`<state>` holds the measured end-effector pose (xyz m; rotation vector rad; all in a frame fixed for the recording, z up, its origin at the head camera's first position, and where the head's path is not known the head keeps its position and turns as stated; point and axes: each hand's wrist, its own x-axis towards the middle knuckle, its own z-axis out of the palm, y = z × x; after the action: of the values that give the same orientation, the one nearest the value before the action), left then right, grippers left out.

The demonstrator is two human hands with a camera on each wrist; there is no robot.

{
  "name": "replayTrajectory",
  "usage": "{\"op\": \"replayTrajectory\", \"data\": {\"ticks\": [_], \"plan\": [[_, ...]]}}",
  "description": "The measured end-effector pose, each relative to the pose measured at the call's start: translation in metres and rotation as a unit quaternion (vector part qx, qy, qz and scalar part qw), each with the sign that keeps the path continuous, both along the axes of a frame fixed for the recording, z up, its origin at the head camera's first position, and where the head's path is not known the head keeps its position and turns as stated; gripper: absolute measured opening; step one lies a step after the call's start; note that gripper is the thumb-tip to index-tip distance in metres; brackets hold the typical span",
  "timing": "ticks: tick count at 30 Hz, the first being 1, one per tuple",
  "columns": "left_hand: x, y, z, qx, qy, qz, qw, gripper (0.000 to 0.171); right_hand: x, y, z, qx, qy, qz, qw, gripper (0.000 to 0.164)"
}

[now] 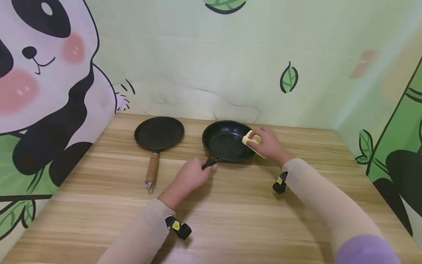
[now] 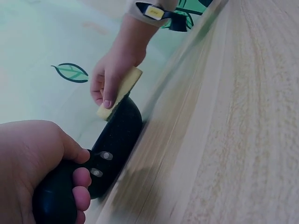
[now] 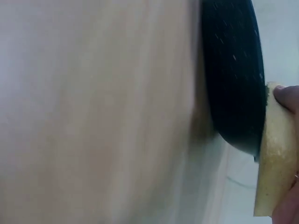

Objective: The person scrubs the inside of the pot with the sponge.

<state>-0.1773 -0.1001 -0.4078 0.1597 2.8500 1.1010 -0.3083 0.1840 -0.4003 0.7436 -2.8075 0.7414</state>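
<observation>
A black frying pan [image 1: 227,141] stands on the wooden table, its short dark handle pointing toward the person. My left hand [image 1: 194,174] grips that handle [image 2: 53,198], fingers curled round it in the left wrist view. At the pan's right rim, my right hand [image 1: 268,145] pinches a pale yellow sponge [image 2: 125,91] between thumb and fingers. The sponge has a dark green side, which touches the rim in the left wrist view. In the right wrist view the sponge [image 3: 278,154] lies against the pan's edge, with only part of the right hand [image 3: 289,100] showing.
A flat black pan [image 1: 159,132] with a wooden handle [image 1: 152,170] lies to the left on the table [image 1: 237,212]. Behind the table rises a green wall [image 1: 197,55] printed with a panda and leaves. Each wrist wears a small black camera.
</observation>
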Motion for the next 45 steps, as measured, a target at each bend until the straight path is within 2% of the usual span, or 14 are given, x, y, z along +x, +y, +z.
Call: {"op": "replayTrajectory", "data": {"ticks": [5, 15, 19, 22, 28, 32, 39, 45], "plan": [[0.0, -0.002, 0.002, 0.01, -0.016, 0.001, 0.9998, 0.025, 0.016, -0.013, -0.005, -0.035, 0.011, 0.003, 0.999, 0.024], [-0.001, -0.002, -0.001, 0.028, -0.001, -0.014, 0.9995, 0.029, 0.05, -0.056, -0.007, -0.023, 0.045, 0.065, 0.997, 0.02], [-0.001, -0.005, 0.0, 0.043, -0.006, -0.023, 0.9988, 0.034, 0.055, -0.083, -0.005, -0.009, 0.046, 0.068, 0.997, 0.02], [-0.001, -0.007, 0.0, 0.048, -0.003, -0.028, 0.9984, 0.037, 0.053, -0.103, -0.004, 0.003, 0.056, 0.066, 0.996, 0.02], [-0.003, -0.006, 0.001, 0.036, 0.011, -0.029, 0.9989, 0.044, 0.038, -0.14, 0.002, 0.064, 0.071, 0.062, 0.993, 0.021], [-0.003, -0.005, -0.001, 0.045, 0.013, -0.025, 0.9986, 0.043, 0.018, -0.158, 0.008, 0.105, 0.049, 0.043, 0.992, 0.024], [-0.002, -0.006, -0.003, 0.083, -0.02, -0.016, 0.9962, 0.042, -0.022, -0.172, 0.013, 0.157, 0.02, 0.003, 0.987, 0.03], [0.0, -0.008, -0.002, 0.103, -0.042, 0.005, 0.9937, 0.042, -0.05, -0.172, 0.013, 0.172, 0.008, -0.034, 0.984, 0.033]]}}
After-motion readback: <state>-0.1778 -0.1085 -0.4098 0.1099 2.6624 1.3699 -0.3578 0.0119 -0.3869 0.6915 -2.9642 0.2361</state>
